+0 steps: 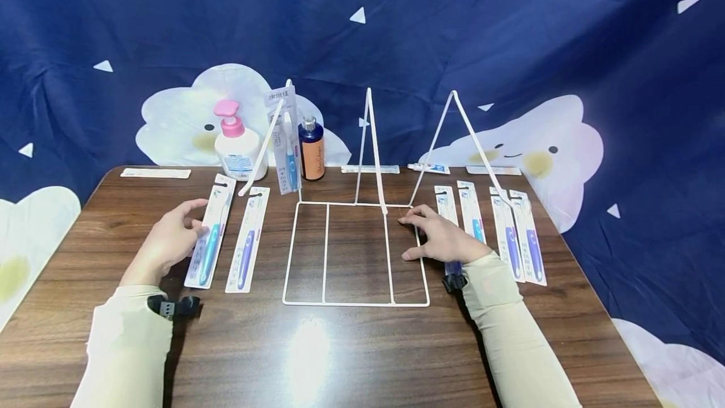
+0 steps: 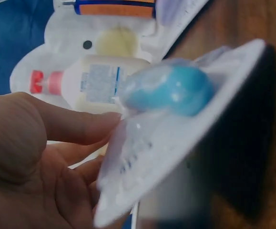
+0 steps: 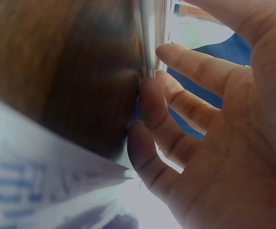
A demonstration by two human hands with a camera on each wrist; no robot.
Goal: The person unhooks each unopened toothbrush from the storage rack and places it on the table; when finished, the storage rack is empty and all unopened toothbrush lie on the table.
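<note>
You can make out print on the toothbrush packs (image 1: 209, 239) and the bottle labels (image 1: 313, 157), but none of it is legible.

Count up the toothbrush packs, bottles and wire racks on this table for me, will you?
Toothbrush packs: 7
Bottles: 2
Wire rack: 1
Total: 10
</note>
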